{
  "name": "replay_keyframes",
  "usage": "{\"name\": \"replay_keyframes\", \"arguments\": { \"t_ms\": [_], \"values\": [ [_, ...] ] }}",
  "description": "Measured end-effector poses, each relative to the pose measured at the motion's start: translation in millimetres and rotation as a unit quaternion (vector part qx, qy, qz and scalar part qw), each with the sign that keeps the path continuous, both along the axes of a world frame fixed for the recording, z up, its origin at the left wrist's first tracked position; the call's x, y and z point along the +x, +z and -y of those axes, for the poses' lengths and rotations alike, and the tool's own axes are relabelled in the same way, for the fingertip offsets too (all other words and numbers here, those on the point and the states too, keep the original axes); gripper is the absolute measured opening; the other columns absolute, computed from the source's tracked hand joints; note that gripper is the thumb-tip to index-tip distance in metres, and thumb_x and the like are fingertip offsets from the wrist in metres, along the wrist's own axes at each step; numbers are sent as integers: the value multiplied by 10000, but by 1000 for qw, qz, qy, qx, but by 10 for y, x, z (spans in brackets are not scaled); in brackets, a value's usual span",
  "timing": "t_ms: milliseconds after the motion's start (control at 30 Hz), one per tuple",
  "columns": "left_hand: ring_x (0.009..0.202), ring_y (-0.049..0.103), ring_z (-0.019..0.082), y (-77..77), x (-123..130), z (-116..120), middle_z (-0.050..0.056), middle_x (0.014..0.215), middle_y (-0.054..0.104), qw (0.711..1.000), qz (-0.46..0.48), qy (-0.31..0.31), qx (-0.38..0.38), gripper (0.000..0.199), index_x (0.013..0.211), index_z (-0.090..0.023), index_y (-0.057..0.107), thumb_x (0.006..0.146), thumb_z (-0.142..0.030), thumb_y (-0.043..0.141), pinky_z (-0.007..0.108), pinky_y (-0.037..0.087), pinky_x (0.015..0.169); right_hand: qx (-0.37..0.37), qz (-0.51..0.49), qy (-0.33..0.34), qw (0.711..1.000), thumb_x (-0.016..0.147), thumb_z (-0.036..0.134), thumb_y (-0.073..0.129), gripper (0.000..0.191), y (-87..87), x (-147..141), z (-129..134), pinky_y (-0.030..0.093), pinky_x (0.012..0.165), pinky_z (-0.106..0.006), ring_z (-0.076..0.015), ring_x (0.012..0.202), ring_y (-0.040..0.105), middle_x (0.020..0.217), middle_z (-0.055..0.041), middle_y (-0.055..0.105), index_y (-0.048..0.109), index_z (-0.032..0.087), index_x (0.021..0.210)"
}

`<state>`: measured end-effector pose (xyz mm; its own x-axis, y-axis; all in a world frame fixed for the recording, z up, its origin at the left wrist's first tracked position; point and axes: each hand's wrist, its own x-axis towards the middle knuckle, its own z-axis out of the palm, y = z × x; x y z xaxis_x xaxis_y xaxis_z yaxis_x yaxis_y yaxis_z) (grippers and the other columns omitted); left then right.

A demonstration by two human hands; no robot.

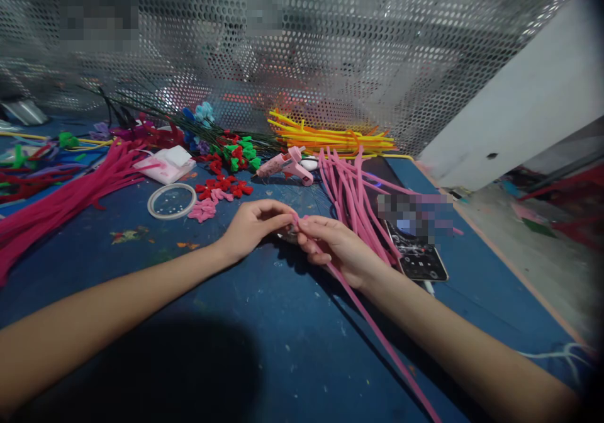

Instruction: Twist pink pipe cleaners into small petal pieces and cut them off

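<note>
A long pink pipe cleaner (pixel 372 325) runs from my fingertips down toward the lower right. My left hand (pixel 257 225) pinches its upper end, which looks bent into a small loop. My right hand (pixel 333 240) is closed on the same stem close by, with the fingertips of both hands nearly touching. Something silvery, perhaps a metal tool, shows partly under the fingers; I cannot make out what it is. Just right of my hands lies a bundle of pink pipe cleaners (pixel 352 203). Finished-looking pink flower pieces (pixel 204 209) rest to the left on the blue table.
Behind my hands lie a pink glue gun (pixel 287 166), red flower pieces (pixel 221 186) and yellow pipe cleaners (pixel 330 136). A clear tape-like ring (pixel 172 201) and magenta pipe cleaners (pixel 75 193) are leftward. A phone (pixel 422 259) lies right. A perforated metal panel (pixel 321 51) stands behind.
</note>
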<state>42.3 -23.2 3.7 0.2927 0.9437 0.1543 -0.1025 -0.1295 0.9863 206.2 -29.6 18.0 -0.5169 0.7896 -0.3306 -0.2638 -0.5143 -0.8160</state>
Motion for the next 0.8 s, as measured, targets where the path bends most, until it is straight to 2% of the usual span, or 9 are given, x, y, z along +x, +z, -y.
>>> {"name": "replay_keyframes", "arguments": {
  "t_ms": [67,167,267,333,433,600,700,800],
  "values": [
    [711,608,125,37,-68,-13,27,789,671,984,-116,20,136,129,803,-169,660,746,-278,621,258,471,706,-25,-23,28,999,699,221,638,124,11,17,-8,180,312,-90,-4,398,340,527,45,483,566,123,674],
    [804,607,141,82,-157,-34,36,841,684,915,-232,37,328,118,836,-190,669,763,-264,612,272,447,767,-56,-43,64,995,696,209,634,122,19,34,-16,150,302,-90,0,383,296,484,52,444,576,109,657],
    [785,625,145,80,-198,-61,45,825,701,859,-265,20,438,114,845,-182,667,772,-245,607,274,452,734,-68,-35,76,994,673,200,651,120,11,42,-24,137,298,-93,-1,374,300,472,44,462,580,106,655],
    [742,634,140,60,-203,-74,51,791,706,841,-263,20,472,110,830,-159,665,774,-233,607,264,455,693,-63,-26,77,995,669,207,660,129,3,43,-30,137,297,-94,1,367,306,476,38,485,581,106,660],
    [708,634,128,34,-198,-80,46,755,706,844,-254,29,471,101,812,-150,666,778,-221,601,247,454,666,-29,-8,61,998,660,214,674,143,-1,38,-37,141,301,-95,4,359,314,469,33,502,584,103,643],
    [706,627,118,61,-185,-71,33,759,707,891,-230,17,391,91,789,-165,679,772,-216,606,239,460,686,21,21,38,999,626,235,702,172,11,35,-36,138,310,-104,9,346,321,470,29,526,588,112,588],
    [697,616,118,101,-156,-68,27,747,701,929,-215,14,300,87,738,-166,683,757,-217,615,236,460,681,57,39,22,997,609,256,715,203,18,44,-49,150,317,-110,6,348,342,474,31,533,569,123,563],
    [652,602,114,104,-100,-51,20,707,684,970,-172,26,172,88,698,-153,672,725,-228,635,229,459,643,100,70,2,993,610,285,718,251,12,44,-50,188,326,-118,-3,357,374,481,33,536,534,130,537]
  ]
}}
